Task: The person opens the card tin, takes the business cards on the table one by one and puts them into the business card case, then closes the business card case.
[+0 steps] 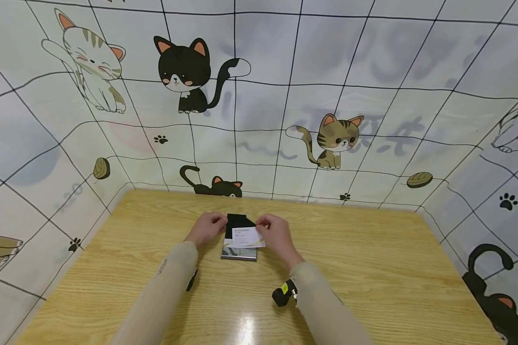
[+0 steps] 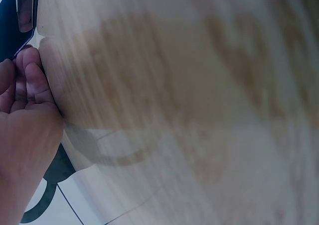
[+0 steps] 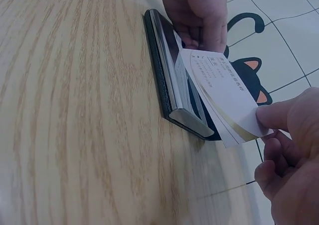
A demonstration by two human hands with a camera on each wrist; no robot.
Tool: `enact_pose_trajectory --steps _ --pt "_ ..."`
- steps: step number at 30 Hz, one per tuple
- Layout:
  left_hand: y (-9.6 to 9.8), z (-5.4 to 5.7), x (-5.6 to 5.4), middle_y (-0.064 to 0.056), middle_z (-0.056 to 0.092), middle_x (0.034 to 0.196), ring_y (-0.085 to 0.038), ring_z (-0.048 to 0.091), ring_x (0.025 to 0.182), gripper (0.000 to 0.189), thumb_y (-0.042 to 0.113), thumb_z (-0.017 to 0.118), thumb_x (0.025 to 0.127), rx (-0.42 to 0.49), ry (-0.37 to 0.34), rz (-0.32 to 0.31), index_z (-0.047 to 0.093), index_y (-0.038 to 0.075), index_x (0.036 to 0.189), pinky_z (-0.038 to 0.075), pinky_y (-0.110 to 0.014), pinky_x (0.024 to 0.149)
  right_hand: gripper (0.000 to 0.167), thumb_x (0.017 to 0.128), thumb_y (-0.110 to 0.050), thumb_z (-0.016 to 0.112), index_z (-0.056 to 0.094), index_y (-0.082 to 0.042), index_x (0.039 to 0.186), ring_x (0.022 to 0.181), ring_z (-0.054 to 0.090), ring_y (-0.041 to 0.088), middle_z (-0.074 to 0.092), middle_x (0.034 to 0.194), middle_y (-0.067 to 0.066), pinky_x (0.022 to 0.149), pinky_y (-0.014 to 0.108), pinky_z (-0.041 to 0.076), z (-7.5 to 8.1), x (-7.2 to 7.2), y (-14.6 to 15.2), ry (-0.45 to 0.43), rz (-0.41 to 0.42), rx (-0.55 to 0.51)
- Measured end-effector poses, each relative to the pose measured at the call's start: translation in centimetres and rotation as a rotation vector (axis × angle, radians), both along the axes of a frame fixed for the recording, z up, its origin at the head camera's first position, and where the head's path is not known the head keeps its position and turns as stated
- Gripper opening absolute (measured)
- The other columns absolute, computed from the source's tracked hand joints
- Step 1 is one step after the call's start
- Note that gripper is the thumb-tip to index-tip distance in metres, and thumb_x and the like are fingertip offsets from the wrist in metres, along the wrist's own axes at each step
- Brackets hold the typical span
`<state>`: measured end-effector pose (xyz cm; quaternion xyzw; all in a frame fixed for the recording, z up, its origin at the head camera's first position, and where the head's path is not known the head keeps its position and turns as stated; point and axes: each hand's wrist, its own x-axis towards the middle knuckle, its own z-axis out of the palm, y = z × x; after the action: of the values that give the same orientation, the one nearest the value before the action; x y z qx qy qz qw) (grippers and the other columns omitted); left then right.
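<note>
A card case with a black flap and a shiny metal body lies open on the table, its flap turned to the far side. My left hand pinches the left edge of the flap between thumb and curled fingers. White business cards with printed text and a gold-green curved band slant over the case. My right hand pinches them at one corner, thumb on top. In the right wrist view the cards' other end rests at the metal case's opening, and a second card edge shows beneath the top one.
The wooden table reaches out around both hands. A cloth wall with cat drawings and grid lines rises behind it and at both sides. A black wrist camera sits under the right forearm, close over the table.
</note>
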<state>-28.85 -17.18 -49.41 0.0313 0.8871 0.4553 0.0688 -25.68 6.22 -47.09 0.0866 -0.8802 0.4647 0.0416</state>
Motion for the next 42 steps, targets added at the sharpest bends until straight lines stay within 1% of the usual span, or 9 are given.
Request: enact_pose_trajectory --steps 5,11,14,21,27,34,37,42 --pt "0.0 0.0 0.0 -0.001 0.065 0.08 -0.019 0.057 0.088 0.022 0.016 0.057 0.107 -0.003 0.0 -0.002 0.072 0.008 0.093 0.041 -0.039 0.091 0.003 0.093 -0.001 0.073 0.074 -0.002 0.096 0.078 0.056 0.015 0.071 0.088 0.006 0.071 0.027 0.046 0.0 0.0 -0.6 -0.002 0.001 -0.005" --pt "-0.1 0.0 0.0 -0.001 0.067 0.083 -0.018 0.058 0.087 0.02 0.017 0.058 0.107 -0.002 -0.011 0.008 0.074 0.009 0.099 0.043 -0.039 0.09 0.004 0.093 -0.001 0.072 0.075 -0.002 0.096 0.079 0.058 0.015 0.071 0.088 0.007 0.072 0.028 0.049 -0.1 0.0 -1.1 0.001 0.005 -0.019" --pt "0.0 0.0 0.0 -0.001 0.067 0.084 -0.018 0.059 0.087 0.019 0.017 0.058 0.107 -0.008 -0.003 0.007 0.075 0.008 0.102 0.044 -0.038 0.09 0.005 0.094 0.0 0.071 0.075 -0.002 0.096 0.079 0.058 0.015 0.071 0.089 0.007 0.072 0.029 0.049 -0.2 0.0 -1.3 0.003 0.013 -0.013" --pt "0.1 0.3 0.2 -0.002 0.07 0.091 -0.018 0.06 0.091 0.02 0.016 0.058 0.107 -0.026 0.003 0.009 0.076 0.007 0.106 0.046 -0.037 0.09 0.01 0.093 0.002 0.07 0.078 -0.005 0.094 0.082 0.061 0.019 0.073 0.093 0.008 0.075 0.033 0.051 -0.3 0.0 -1.3 0.006 0.052 0.022" --pt "0.1 0.2 0.3 -0.003 0.069 0.087 -0.017 0.059 0.087 0.019 0.015 0.058 0.107 -0.025 0.011 0.002 0.074 0.006 0.102 0.045 -0.035 0.088 0.012 0.094 0.003 0.069 0.079 -0.004 0.094 0.082 0.06 0.018 0.075 0.096 0.008 0.075 0.031 0.05 -0.7 -0.1 -1.1 -0.013 0.08 0.043" --pt "0.0 0.3 0.3 -0.003 0.07 0.09 -0.017 0.061 0.089 0.019 0.015 0.059 0.106 -0.014 0.008 0.01 0.075 0.006 0.106 0.046 -0.038 0.092 0.012 0.092 0.006 0.068 0.077 -0.001 0.095 0.082 0.059 0.019 0.074 0.097 0.011 0.074 0.032 0.05 -0.7 0.2 -1.0 0.036 0.133 0.092" --pt "0.0 0.3 0.3 -0.003 0.07 0.09 -0.016 0.061 0.087 0.019 0.015 0.059 0.106 -0.01 0.005 0.011 0.075 0.006 0.105 0.047 -0.037 0.09 0.013 0.091 0.007 0.068 0.076 -0.001 0.098 0.083 0.058 0.019 0.071 0.098 0.011 0.076 0.033 0.049 -0.7 0.2 -1.0 0.023 0.158 0.117" --pt "0.0 0.2 0.3 -0.003 0.069 0.088 -0.016 0.06 0.086 0.019 0.014 0.059 0.106 0.008 0.006 0.01 0.075 0.006 0.103 0.047 -0.036 0.088 0.015 0.092 0.006 0.069 0.075 -0.003 0.102 0.083 0.054 0.018 0.066 0.098 0.009 0.075 0.031 0.047 -0.8 0.1 -0.9 -0.023 0.187 0.165"
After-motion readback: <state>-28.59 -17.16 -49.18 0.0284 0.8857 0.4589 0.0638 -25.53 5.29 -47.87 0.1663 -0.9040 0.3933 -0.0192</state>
